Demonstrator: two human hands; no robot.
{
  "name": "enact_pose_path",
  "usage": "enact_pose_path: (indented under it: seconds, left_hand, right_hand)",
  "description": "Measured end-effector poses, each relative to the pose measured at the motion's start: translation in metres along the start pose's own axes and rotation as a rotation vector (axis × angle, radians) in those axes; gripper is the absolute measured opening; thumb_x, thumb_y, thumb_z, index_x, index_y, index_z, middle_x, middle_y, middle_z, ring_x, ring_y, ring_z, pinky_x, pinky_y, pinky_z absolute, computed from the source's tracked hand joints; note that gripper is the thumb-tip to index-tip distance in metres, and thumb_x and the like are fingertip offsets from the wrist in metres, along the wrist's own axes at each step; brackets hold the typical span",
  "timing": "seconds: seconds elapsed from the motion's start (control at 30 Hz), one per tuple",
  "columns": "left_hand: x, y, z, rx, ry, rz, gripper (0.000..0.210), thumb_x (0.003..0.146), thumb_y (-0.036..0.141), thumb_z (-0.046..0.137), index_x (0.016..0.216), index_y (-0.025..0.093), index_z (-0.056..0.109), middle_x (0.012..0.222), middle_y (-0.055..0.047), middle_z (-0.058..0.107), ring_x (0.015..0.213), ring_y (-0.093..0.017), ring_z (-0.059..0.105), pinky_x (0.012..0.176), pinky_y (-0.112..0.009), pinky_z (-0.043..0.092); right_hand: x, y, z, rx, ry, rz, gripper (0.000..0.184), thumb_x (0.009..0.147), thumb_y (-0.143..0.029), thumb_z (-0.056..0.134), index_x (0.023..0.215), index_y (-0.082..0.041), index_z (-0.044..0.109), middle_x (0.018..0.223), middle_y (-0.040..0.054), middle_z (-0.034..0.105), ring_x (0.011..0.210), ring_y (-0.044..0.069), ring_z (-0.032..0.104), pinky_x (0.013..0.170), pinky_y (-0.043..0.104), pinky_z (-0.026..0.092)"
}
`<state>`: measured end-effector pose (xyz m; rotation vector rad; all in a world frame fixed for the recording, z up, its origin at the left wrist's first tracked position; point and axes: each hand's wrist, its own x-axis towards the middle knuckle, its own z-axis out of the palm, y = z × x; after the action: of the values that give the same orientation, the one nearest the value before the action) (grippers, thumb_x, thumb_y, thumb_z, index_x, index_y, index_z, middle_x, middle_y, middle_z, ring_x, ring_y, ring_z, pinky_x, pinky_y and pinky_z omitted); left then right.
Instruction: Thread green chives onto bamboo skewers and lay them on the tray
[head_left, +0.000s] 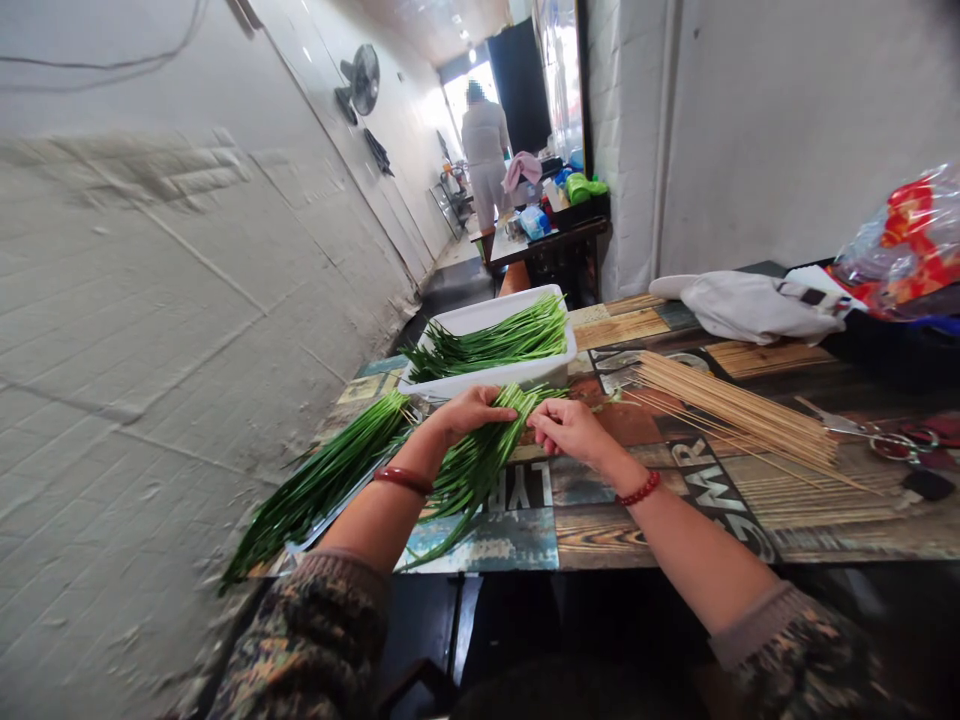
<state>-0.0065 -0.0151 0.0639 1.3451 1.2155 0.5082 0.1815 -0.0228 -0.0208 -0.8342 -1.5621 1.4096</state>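
Note:
A bunch of garlic chives (480, 465) hangs over the table, its pale stem ends turned up and away from me. Around those stems my left hand (474, 410) is closed, thumb on top. Right beside the stem ends, my right hand (568, 430) has its fingers pinched together; whatever lies between them is too small to make out. More chives (495, 338) fill a white plastic tub (574, 352) just beyond my hands. To the left, a long heap of chives (322, 475) lies on a tray, with thin stick ends near its stems.
Bamboo skewers (739, 415) lie in a pile on the right of the wood-patterned table (600, 545). Past them are scissors (885, 437), a white cap (750, 305) and a red plastic bag (900, 240). A person (486, 145) stands far back. A brick wall (150, 380) borders the left.

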Motion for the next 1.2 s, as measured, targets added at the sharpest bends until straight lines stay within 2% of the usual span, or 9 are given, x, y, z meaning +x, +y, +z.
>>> enact_pose_path:
  seconds: [0.2,0.3,0.37,0.5,0.6,0.7,0.9,1.07,1.2]
  left_hand:
    - [0.006,-0.001,0.006,0.169,-0.010,0.011,0.044,0.055,0.044,0.084,0.072,0.009,0.063,0.059,0.001,0.060,0.050,-0.008,0.049,0.049,-0.020,0.037]
    - [0.008,-0.001,0.010,0.259,-0.007,0.013,0.045,0.056,0.047,0.083,0.069,0.009,0.061,0.055,0.003,0.055,0.048,-0.006,0.044,0.046,-0.020,0.031]
    - [0.007,-0.003,0.008,0.254,-0.035,0.005,0.045,0.057,0.047,0.082,0.075,0.009,0.064,0.060,0.002,0.058,0.051,-0.007,0.047,0.048,-0.020,0.034]
    - [0.004,-0.016,-0.006,0.213,-0.122,-0.093,0.050,0.057,0.045,0.082,0.089,0.010,0.067,0.072,-0.001,0.066,0.059,-0.011,0.056,0.058,-0.022,0.044]
    - [-0.001,-0.023,-0.015,0.224,-0.112,-0.148,0.047,0.058,0.047,0.081,0.083,0.010,0.067,0.066,-0.001,0.065,0.055,-0.011,0.055,0.055,-0.022,0.043]
    - [-0.006,-0.019,-0.021,0.254,-0.085,-0.134,0.045,0.060,0.049,0.078,0.079,0.010,0.066,0.061,0.000,0.063,0.050,-0.010,0.052,0.049,-0.021,0.040]
    - [-0.013,-0.010,-0.034,0.445,-0.111,-0.057,0.038,0.063,0.046,0.076,0.078,0.012,0.068,0.063,0.001,0.062,0.053,-0.010,0.051,0.049,-0.019,0.037]
    - [-0.006,-0.035,-0.034,0.528,-0.086,-0.027,0.039,0.065,0.048,0.073,0.076,0.012,0.066,0.061,0.002,0.058,0.053,-0.009,0.046,0.049,-0.020,0.034]
    - [0.000,-0.047,-0.030,0.598,-0.069,0.064,0.036,0.068,0.046,0.070,0.075,0.011,0.065,0.060,0.004,0.053,0.054,-0.008,0.043,0.050,-0.019,0.032]
  right_hand:
    - [0.005,0.003,0.001,0.044,0.086,-0.026,0.033,0.076,-0.042,0.065,0.097,-0.018,0.056,0.064,-0.0044,0.059,0.046,0.009,0.056,0.039,0.017,0.043]
    - [0.004,0.003,0.003,0.060,0.106,-0.015,0.029,0.078,-0.044,0.063,0.091,-0.018,0.057,0.058,-0.0059,0.055,0.042,0.008,0.053,0.036,0.017,0.042]
    - [0.004,0.004,0.004,0.083,0.127,-0.012,0.027,0.079,-0.043,0.061,0.087,-0.018,0.057,0.055,-0.0062,0.054,0.041,0.008,0.052,0.036,0.016,0.041]
    - [0.006,0.009,0.005,0.148,0.205,0.044,0.027,0.078,-0.041,0.061,0.087,-0.016,0.059,0.057,-0.0050,0.056,0.043,0.006,0.052,0.036,0.014,0.039]
    - [0.007,0.009,0.006,0.229,0.229,0.073,0.028,0.076,-0.042,0.064,0.084,-0.016,0.058,0.062,-0.0041,0.056,0.044,0.005,0.052,0.035,0.013,0.039]
    - [0.006,0.006,0.006,0.345,0.203,0.111,0.027,0.075,-0.041,0.065,0.083,-0.016,0.056,0.068,-0.0042,0.056,0.044,0.004,0.052,0.035,0.012,0.039]
    - [-0.001,0.000,0.008,0.491,0.023,0.213,0.019,0.081,-0.033,0.063,0.086,-0.018,0.053,0.071,-0.0044,0.057,0.047,0.006,0.058,0.041,0.015,0.049]
    - [0.001,0.006,0.010,0.461,0.080,0.288,0.027,0.093,-0.045,0.046,0.093,-0.019,0.051,0.072,-0.0005,0.063,0.046,0.009,0.062,0.040,0.019,0.050]
    - [0.002,0.013,0.009,0.346,0.102,0.278,0.040,0.091,-0.057,0.042,0.096,-0.019,0.052,0.069,0.0001,0.065,0.044,0.011,0.061,0.037,0.019,0.047]
